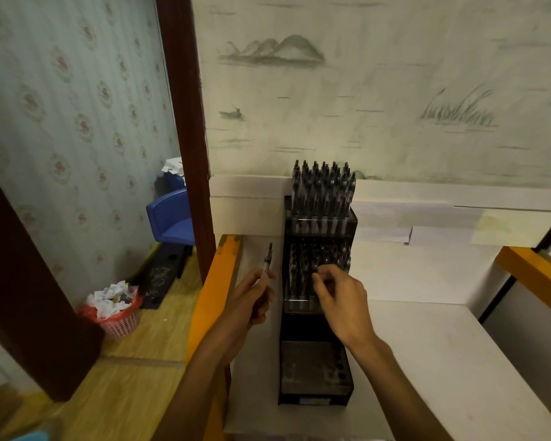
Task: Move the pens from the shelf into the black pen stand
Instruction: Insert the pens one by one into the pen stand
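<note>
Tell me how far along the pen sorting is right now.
Well along, it seems. The back tier of the black pen stand is packed with pens, and the middle tier holds many. In hand: the left hand holds one pen, while the right hand reaches into the middle tier. Left: the front tier shows open holes.

Glossy black plastic pen stand [315, 370], clear shiny plastic pens [322, 189], matt white shelf [427, 345], smooth wooden floor [124, 377].
</note>
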### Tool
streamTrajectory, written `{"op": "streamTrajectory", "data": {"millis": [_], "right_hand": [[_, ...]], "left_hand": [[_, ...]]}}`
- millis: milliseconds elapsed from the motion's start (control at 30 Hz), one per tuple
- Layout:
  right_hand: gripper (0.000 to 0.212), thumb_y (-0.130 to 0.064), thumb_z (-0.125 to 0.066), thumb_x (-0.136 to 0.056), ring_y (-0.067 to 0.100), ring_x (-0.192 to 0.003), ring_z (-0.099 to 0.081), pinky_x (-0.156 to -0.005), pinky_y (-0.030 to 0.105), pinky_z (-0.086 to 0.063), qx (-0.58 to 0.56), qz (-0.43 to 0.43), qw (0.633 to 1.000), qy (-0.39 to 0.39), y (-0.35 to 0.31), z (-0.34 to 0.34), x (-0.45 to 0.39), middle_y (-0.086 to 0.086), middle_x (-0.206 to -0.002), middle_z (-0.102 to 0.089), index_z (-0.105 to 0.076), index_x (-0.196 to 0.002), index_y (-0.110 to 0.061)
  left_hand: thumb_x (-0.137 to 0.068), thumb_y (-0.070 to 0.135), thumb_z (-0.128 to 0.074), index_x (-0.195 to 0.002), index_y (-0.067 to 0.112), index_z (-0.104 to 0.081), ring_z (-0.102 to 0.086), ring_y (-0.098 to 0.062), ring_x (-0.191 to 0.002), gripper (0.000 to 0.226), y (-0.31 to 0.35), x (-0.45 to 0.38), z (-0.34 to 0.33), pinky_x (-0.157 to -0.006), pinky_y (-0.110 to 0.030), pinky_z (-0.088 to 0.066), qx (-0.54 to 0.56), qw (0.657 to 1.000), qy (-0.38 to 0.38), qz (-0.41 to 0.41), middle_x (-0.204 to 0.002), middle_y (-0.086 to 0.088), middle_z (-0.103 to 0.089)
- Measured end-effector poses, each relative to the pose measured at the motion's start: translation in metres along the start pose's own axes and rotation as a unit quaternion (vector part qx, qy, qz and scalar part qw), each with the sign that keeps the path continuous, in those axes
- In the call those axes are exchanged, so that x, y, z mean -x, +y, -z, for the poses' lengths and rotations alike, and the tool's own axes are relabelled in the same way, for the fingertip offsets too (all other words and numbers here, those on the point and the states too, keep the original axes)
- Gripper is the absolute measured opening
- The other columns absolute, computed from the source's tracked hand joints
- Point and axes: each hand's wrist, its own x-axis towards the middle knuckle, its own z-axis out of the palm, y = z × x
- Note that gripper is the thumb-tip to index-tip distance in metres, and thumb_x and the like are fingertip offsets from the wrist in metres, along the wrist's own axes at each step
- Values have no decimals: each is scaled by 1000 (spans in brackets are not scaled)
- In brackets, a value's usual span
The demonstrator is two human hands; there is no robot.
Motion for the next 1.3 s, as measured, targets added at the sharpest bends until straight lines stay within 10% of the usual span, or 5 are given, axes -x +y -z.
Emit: {"op": "streamTrajectory", "data": {"millis": [200,467,600,933,1300], "right_hand": [[26,-27,-55,-99,2,-83,-59,-70,0,-37,18,5,1000,-9,1,2,-1,-2,-103,-71,-66,-120,-15],[13,-28,-60,-96,2,-75,-62,-72,21,-54,8,-11,1000,21,-3,9,0,-7,-87,-69,-68,-103,-20],[4,-20,-63,-94,-1,-74,-59,-65,5,-42,-27,28,996,80,-18,11,3,-11,-81,-63,-66,-95,-22],[11,-14,-63,-94,-2,-79,-68,-74,8,-49,-227,10,966,-123,-43,4,-1,-13,-83,-71,-69,-103,-17],[12,-20,-59,-97,14,-86,-67,-80,22,-54,-275,-36,960,-39,-33,14,-7,1,-89,-70,-66,-107,-20]], "left_hand": [[-102,35,-47,-113,23,-68,-40,-9,-56,27,1,1,0,-52,-25,-29,5,1000,-3,11,-72,1,-49],[-104,26,-45,-112,5,-50,-40,-10,-52,23,3,3,-1,-47,-23,-28,12,1000,6,21,-73,-2,-52],[-105,31,-43,-113,8,-56,-42,-11,-56,28,2,3,-1,-52,-26,-28,0,1000,-1,20,-75,-3,-53],[-104,33,-45,-112,9,-61,-42,-12,-56,30,0,2,-8,-53,-24,-34,-66,996,-55,35,-69,-2,-51],[-101,18,-52,-101,32,-66,-64,-4,-89,20,-13,-11,-5,-75,-17,-51,-255,959,30,-123,-93,11,-68]]}}
